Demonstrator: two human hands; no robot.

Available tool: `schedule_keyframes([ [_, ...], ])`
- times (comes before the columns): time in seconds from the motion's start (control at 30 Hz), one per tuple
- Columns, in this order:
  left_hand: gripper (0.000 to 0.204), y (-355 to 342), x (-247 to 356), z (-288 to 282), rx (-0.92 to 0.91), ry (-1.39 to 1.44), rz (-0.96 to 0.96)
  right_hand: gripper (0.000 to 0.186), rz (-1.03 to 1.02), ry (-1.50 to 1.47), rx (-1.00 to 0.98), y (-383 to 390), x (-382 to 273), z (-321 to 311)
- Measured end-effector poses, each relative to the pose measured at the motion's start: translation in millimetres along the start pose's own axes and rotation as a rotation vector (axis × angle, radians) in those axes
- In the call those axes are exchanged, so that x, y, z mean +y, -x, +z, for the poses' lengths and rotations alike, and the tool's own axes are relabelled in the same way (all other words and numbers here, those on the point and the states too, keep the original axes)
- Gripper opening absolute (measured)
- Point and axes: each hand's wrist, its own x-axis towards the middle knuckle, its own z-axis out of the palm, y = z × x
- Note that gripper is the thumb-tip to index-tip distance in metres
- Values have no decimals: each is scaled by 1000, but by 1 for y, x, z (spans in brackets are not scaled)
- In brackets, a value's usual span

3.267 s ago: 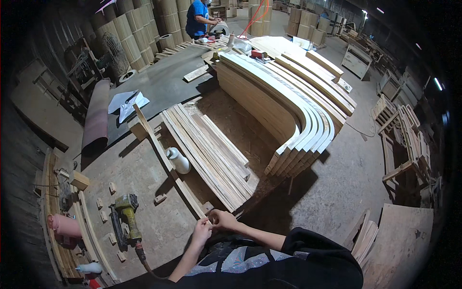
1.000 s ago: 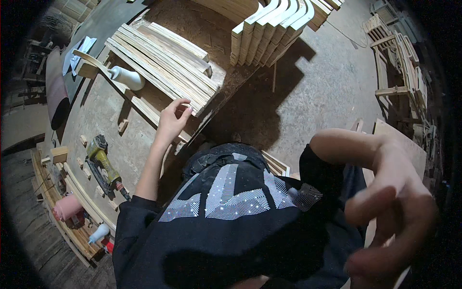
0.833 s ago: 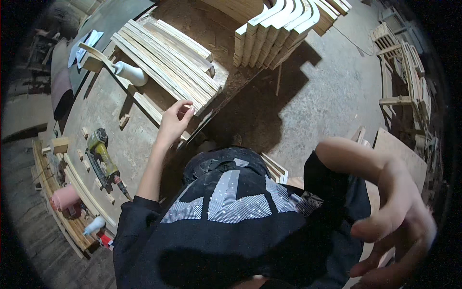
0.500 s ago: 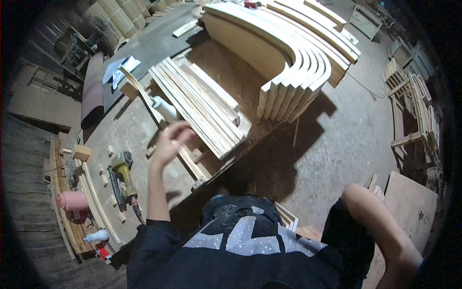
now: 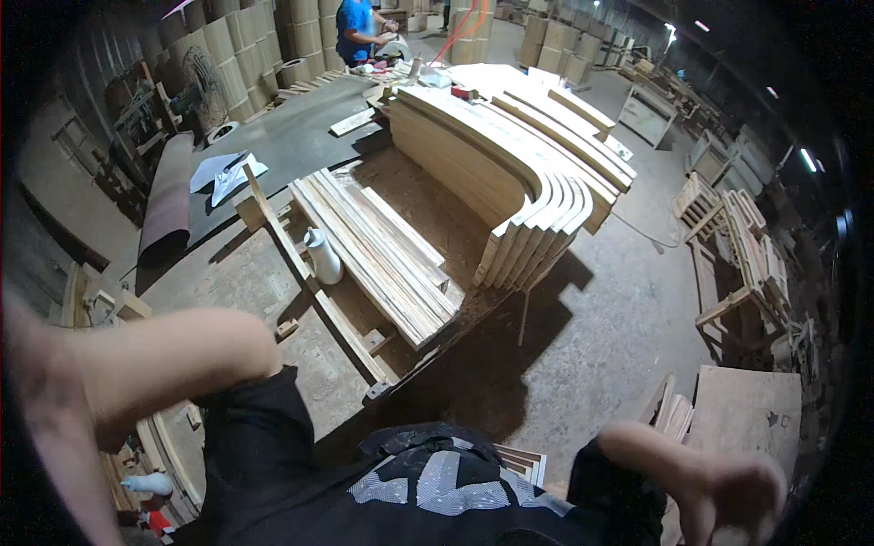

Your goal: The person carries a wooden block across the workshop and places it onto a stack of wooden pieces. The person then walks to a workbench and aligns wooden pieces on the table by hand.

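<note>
My left hand [image 5: 50, 400] is raised at the far left edge, close to the camera. Motion smears it and hides its fingers. On the lower right my right hand [image 5: 742, 491] hangs bent at the wrist, also blurred; no held thing shows in either. A white squeeze bottle [image 5: 323, 257] stands on the bench between a stack of wooden strips [image 5: 373, 259] and a long narrow wooden rail [image 5: 314, 284]. Beyond the strips stand several curved wooden panels [image 5: 464, 146], set on edge side by side.
White papers [image 5: 228, 175] and a rolled sheet [image 5: 167, 200] lie at the back left. Another person in a blue shirt [image 5: 357, 27] works at the far end. Wooden frames [image 5: 742, 259] and a board [image 5: 751, 409] stand on the right. A second bottle [image 5: 146, 483] is at lower left.
My left hand has swung from beside the white bottle to the far left edge. My right hand has come into view. The view has tilted up, bringing the other person into sight.
</note>
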Motion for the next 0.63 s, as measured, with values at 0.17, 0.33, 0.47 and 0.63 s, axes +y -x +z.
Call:
schedule_keyframes([
  [0.17, 61, -36, 28, 107, 53, -114, 79, 23, 811, 919, -73, 122, 8, -60],
  [0.33, 57, -47, 23, 121, 172, -227, 240, 39, 1505, 1472, -406, 255, -105, -130],
  [0.47, 54, -23, 39, 102, 245, -301, 229, 36, 1740, 1683, -779, 313, -232, -133],
  [0.63, 50, 3, 17, 97, 288, -251, 140, 42, 2603, 1191, -1068, 320, -353, -97],
])
